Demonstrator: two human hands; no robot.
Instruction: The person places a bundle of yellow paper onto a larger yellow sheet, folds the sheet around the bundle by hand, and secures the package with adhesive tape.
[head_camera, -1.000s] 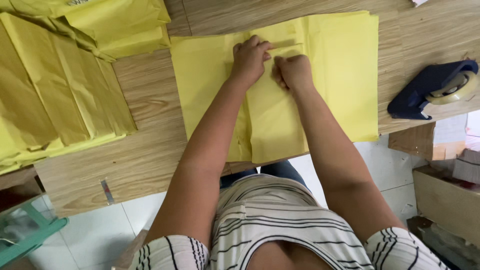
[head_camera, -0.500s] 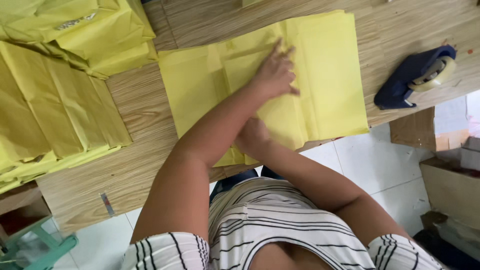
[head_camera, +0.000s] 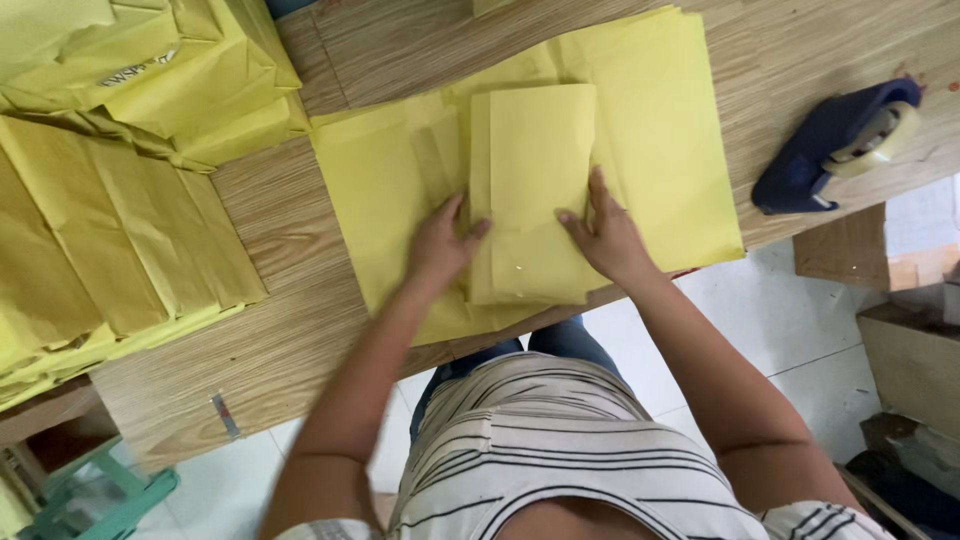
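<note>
A wooden table (head_camera: 300, 330) with a pale grain is seen from above, with a white tiled floor (head_camera: 760, 320) under its near edge. In the middle of the table a folded yellow paper packet (head_camera: 535, 160) is laid on a wide yellow sheet (head_camera: 670, 130), which is spread flat and reaches the near edge of the table. The packet is pressed from both sides. The left hand (head_camera: 440, 245) is placed flat at its left edge, with the fingers slightly spread and nothing gripped. The right hand (head_camera: 605, 235) is laid open on its lower right part, with the fingers stretched out and a little apart. Further left, stacks of folded yellow paper (head_camera: 110, 250) are piled on the table. At the right, a dark blue tape dispenser (head_camera: 830, 140) is standing well apart from the hands.
</note>
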